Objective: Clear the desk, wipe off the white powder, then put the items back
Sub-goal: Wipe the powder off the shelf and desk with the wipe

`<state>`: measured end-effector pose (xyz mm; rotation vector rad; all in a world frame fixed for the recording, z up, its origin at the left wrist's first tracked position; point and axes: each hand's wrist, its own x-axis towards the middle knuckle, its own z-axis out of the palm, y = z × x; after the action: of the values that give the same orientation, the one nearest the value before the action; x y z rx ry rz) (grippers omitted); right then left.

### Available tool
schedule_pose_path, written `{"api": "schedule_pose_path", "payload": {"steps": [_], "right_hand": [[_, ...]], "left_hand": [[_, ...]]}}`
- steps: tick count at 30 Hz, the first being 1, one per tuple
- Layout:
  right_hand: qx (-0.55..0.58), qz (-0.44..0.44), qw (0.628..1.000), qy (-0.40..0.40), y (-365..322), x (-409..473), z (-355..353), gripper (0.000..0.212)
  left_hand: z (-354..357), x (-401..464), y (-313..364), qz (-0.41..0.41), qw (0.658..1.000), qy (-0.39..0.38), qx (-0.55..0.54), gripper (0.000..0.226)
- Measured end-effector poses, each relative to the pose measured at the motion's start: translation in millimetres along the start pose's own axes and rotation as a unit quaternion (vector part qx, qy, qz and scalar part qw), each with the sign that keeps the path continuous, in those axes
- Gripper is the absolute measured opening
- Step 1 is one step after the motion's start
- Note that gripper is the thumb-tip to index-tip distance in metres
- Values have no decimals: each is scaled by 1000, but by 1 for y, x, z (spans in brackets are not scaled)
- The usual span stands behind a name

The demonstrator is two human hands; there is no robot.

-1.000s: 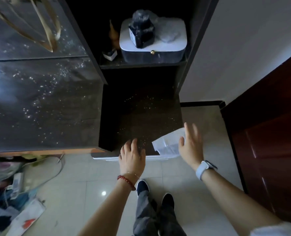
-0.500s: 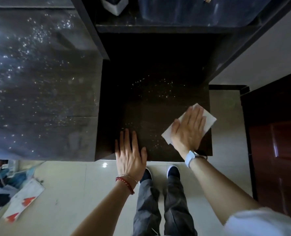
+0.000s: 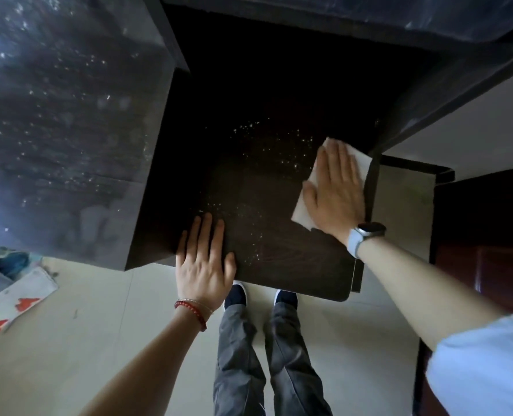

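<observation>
Since half a second ago the right hand [image 3: 336,187] has slid its white paper towel [image 3: 361,163] away from the near edge and out to the far right corner of the dark wooden desk [image 3: 294,265], while the left hand [image 3: 202,259] has stayed planted at the near left edge. The right hand lies flat, fingers straight and together, pressing the towel down rather than gripping it; that spread palm likely gives the widest sweep, and starting at the right edge would let it drag the powder leftward in one pass. The left hand is also flat and relaxed, holding nothing, probably bracing the body as the person leans in.

White powder [image 3: 267,139] still speckles the desk in two patches: one at the far middle, just left of the towel, and another [image 3: 249,217] near the left hand's fingertips. So the wiping looks barely begun.

Most of the towel is hidden under the palm; only its far corner and near edge show. A glossy dark cabinet face [image 3: 69,115] on the left carries pale flecks, whether powder or reflections I cannot tell. The shelf above is cut off at the top, and the desk's far recess is too dark to read.
</observation>
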<state>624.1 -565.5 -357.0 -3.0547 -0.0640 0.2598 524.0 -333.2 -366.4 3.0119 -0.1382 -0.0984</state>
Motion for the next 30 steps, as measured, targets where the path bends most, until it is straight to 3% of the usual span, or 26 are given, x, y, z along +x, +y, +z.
{"api": "schedule_pose_path", "payload": {"steps": [4, 6, 8, 10, 12, 15, 17, 19, 21, 23, 27, 29, 30], "right_hand": [[38, 44, 998, 36, -34, 37, 1, 67], [9, -101, 995, 13, -45, 16, 7, 65], [-22, -295, 955, -32, -46, -25, 13, 64], [-39, -389, 919, -54, -31, -44, 13, 63], [-37, -346, 937, -30, -15, -27, 11, 63], [27, -105, 994, 9, -8, 28, 2, 66], [62, 10, 997, 34, -15, 64, -2, 67], [68, 28, 996, 47, -35, 90, -2, 65], [62, -40, 996, 51, -62, 101, 0, 63], [53, -162, 984, 43, -84, 95, 1, 64], [-2, -436, 900, -24, -78, 41, 5, 58], [-46, -483, 874, -21, -54, 29, 4, 59], [-41, -453, 891, -13, -41, 32, 2, 61]], "left_hand": [[2, 0, -1, 13, 999, 33, 6, 53], [2, -1, -1, 15, 999, 34, 6, 53], [1, 0, -2, 14, 999, 33, 8, 53], [0, -1, -2, 13, 999, 33, 8, 52], [0, 0, -1, 8, 999, 30, 7, 53], [1, 0, 0, 3, 1000, 22, 11, 52], [1, 0, 0, 3, 1000, 19, 15, 52], [1, 0, -1, 5, 1000, 12, 19, 53], [0, 0, -2, 4, 1000, 2, 20, 55], [-1, 0, -3, 6, 1000, -8, 14, 57], [0, -8, -5, -6, 1000, -13, 3, 57], [0, -8, -5, -13, 1000, -13, 1, 58], [1, -8, -5, -14, 1000, -14, 1, 58]]}}
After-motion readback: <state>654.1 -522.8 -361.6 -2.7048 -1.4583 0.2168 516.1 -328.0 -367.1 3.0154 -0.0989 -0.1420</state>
